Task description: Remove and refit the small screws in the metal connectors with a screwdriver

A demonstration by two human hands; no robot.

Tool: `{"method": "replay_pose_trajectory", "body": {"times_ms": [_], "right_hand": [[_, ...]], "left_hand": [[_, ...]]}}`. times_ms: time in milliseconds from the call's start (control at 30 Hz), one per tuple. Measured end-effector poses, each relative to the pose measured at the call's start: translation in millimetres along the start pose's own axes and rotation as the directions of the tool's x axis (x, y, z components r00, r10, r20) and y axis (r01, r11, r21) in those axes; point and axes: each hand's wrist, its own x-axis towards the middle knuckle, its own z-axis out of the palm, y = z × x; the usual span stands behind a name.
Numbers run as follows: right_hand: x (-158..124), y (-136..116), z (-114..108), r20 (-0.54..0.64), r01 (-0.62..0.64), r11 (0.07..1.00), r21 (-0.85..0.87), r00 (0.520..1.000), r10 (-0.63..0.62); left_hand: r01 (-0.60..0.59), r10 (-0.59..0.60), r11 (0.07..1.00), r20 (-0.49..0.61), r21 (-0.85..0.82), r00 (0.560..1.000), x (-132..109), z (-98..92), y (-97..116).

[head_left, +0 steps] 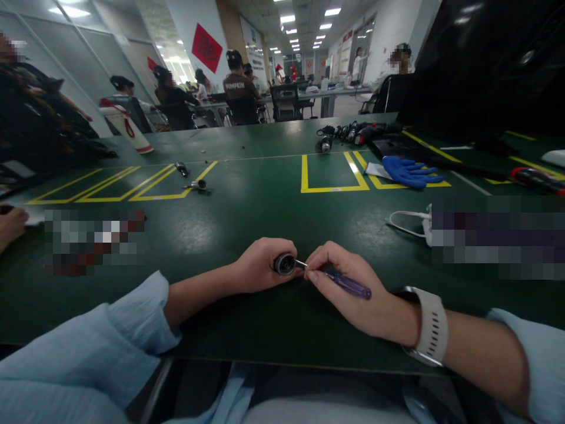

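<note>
At the near edge of the green table [247,200], a small dark cylindrical part [285,264] lies sideways in the left hand [258,268], its round open end turned toward the camera. The fingers of that hand are wrapped around the part's body and the hand rests on the table. The thin metal shaft of a screwdriver [346,285] with a clear purple handle touches the rim of the part from the right. The right hand [359,309] is closed on the screwdriver, pinching it near the shaft with the handle lying back across the hand. The two hands are close together, nearly meeting at the part. A white watch [430,333] sits on the right wrist, and both forearms come out of light blue sleeves.

Farther out on the table, yellow tape [329,189] marks out rectangles. A blue glove [410,172] lies to the right across one marking, and a white cable [406,222] loops nearer in on that side. To the left, two small metal pieces [196,185] lie well apart from the hands. A cluster of dark tools [338,136] sits at the far side. Another person's hand [11,227] shows at the left edge.
</note>
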Motion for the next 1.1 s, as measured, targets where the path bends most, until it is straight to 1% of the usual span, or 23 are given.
{"method": "replay_pose_trajectory", "body": {"times_ms": [67,100,167,233,333,433,533,600,700,767,800,867,1000,1033,1100], "right_hand": [[-1.9,-2.4,0.6,0.005,0.063,0.994,-0.091,0.998,-0.063],[-2.3,-3.4,0.7,0.011,0.076,0.991,-0.112,0.997,-0.075],[-1.8,-4.5,0.4,0.011,0.045,0.995,-0.093,0.999,-0.044],[0.8,-4.2,-0.5,-0.003,-0.054,0.999,-0.010,0.999,0.054],[6.5,-2.6,-2.6,-0.004,-0.206,0.966,0.156,0.978,0.209],[10.5,-1.4,-4.0,0.013,-0.283,0.908,0.307,0.956,0.293],[10.0,-1.1,-3.8,0.017,-0.317,0.868,0.381,0.941,0.337],[7.4,-1.2,-3.1,0.001,-0.284,0.899,0.332,0.954,0.301],[2.3,-2.0,-1.7,-0.016,-0.135,0.984,0.120,0.990,0.138],[-0.2,-3.0,-1.1,-0.001,-0.042,0.999,-0.003,0.999,0.042],[-0.8,-3.4,-1.0,0.007,-0.020,0.999,-0.028,1.000,0.021],[-0.2,-3.8,-1.4,0.010,-0.043,0.999,-0.011,0.999,0.043],[4.7,-1.9,-3.7,-0.006,-0.181,0.972,0.150,0.983,0.184],[5.5,-1.1,-4.3,-0.004,-0.195,0.964,0.180,0.980,0.199],[5.9,0.6,-5.1,0.003,-0.184,0.961,0.204,0.982,0.187]], "left_hand": [[0.004,-0.005,0.999,0.015,0.053,1.000,0.2,0.0,1.4],[0.009,-0.010,0.997,0.022,0.079,1.000,0.3,-0.3,2.4],[0.014,-0.018,0.992,0.034,0.123,0.999,0.4,-1.0,4.2],[0.019,-0.026,0.989,0.048,0.150,0.998,0.2,-1.9,5.2],[0.030,-0.042,0.988,0.075,0.150,0.996,-0.4,-2.7,4.4],[0.045,-0.055,0.991,0.072,0.124,0.996,-0.8,-3.0,2.7],[0.062,-0.066,0.995,0.052,0.079,0.996,-0.8,-3.2,2.0],[0.068,-0.071,0.996,0.045,0.056,0.996,-0.7,-3.0,2.6],[0.067,-0.069,0.995,0.018,0.074,0.997,-0.5,-2.1,4.8],[0.054,-0.055,0.991,0.008,0.119,0.998,-0.1,-1.6,6.3],[0.042,-0.044,0.989,0.009,0.145,0.999,0.2,-1.5,6.6],[0.014,-0.019,0.982,0.024,0.188,1.000,0.8,-1.5,6.2],[0.007,-0.013,0.977,0.029,0.212,0.999,1.4,-1.7,2.0],[0.008,-0.013,0.978,0.021,0.207,1.000,1.3,-1.6,1.0],[0.005,-0.006,0.983,0.003,0.183,1.000,1.0,-1.4,0.0]]}}
